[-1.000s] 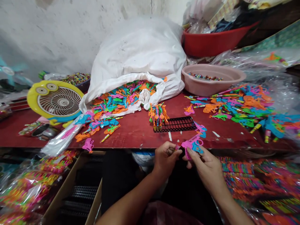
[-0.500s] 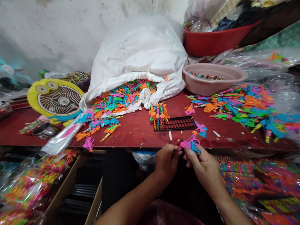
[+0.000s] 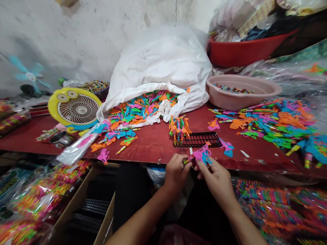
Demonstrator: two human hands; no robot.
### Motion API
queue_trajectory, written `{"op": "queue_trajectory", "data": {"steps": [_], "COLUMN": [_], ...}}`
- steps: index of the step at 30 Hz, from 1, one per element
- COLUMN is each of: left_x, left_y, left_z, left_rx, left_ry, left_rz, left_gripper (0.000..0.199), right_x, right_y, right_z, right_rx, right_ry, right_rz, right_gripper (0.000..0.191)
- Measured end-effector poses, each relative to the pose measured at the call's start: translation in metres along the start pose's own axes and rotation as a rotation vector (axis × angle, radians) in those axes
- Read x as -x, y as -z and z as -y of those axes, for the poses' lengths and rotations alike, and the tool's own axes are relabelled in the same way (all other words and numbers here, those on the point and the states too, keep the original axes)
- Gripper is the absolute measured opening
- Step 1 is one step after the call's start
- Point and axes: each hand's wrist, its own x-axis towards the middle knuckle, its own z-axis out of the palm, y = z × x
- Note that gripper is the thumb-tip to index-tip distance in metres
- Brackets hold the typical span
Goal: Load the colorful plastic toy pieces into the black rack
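Just in front of the table edge, my left hand point(image 3: 177, 170) pinches the short, striped end of a small stick on a pink plastic toy piece point(image 3: 198, 155). My right hand point(image 3: 214, 175) closes on that pink piece together with a blue plastic piece point(image 3: 206, 157); its fingertips hide part of both. Beyond the hands lies a black grid rack point(image 3: 204, 139), whose left end carries a cluster of upright orange, pink, blue and green toy pieces point(image 3: 180, 127). Beside the rack's right end rests a pink and blue toy piece point(image 3: 227, 147).
A white sack point(image 3: 160, 61) spills colourful pieces onto the red table point(image 3: 148, 146). At left stands a yellow fan point(image 3: 81, 109). A pink basin point(image 3: 242, 97) and a heap of toy pieces point(image 3: 286, 122) occupy the right. Below are a carton point(image 3: 109, 204) of black racks and bagged toys point(image 3: 38, 197).
My view has swung left, so the table's things sit further right in the picture. Both hands have shifted slightly left relative to the rack, still gripping the pink and blue pieces.
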Motion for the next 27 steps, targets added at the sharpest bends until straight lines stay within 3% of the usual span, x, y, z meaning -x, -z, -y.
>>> {"op": "queue_trajectory", "data": {"steps": [3, 6, 13, 16, 20, 23, 25, 27], "left_x": [-0.005, -0.008, -0.01, -0.013, -0.019, -0.021, -0.021, -0.023], "left_y": [0.002, 0.002, 0.006, 0.011, 0.014, 0.015, 0.015, 0.015], "left_z": [0.001, 0.002, 0.005, 0.005, 0.004, 0.002, 0.002, 0.006], "left_rx": [-0.004, -0.024, -0.041, 0.004, 0.122, 0.214, 0.227, 0.207], "left_ry": [-0.018, -0.02, -0.041, -0.127, -0.27, -0.288, -0.211, -0.081], "left_rz": [-0.02, 0.01, 0.019, 0.1, 0.288, 0.356, 0.298, 0.125], "left_gripper": [0.026, 0.028, 0.011, 0.013, 0.02, 0.02, 0.015, 0.012], "right_x": [-0.01, -0.012, 0.004, 0.004, -0.005, -0.011, -0.014, -0.019], "right_y": [-0.001, -0.007, -0.007, 0.006, 0.019, 0.018, 0.014, 0.009], "right_z": [0.0, -0.002, 0.0, 0.001, -0.004, -0.007, -0.008, -0.009], "right_rx": [-0.016, -0.045, -0.261, -0.363, -0.203, -0.131, -0.122, -0.118], "right_ry": [-0.001, -0.016, -0.072, -0.072, -0.035, -0.001, -0.008, -0.028], "right_rz": [-0.055, -0.011, 0.176, 0.208, 0.203, 0.238, 0.182, 0.074], "right_gripper": [0.035, 0.034, 0.035, 0.042, 0.037, 0.03, 0.03, 0.032]}}
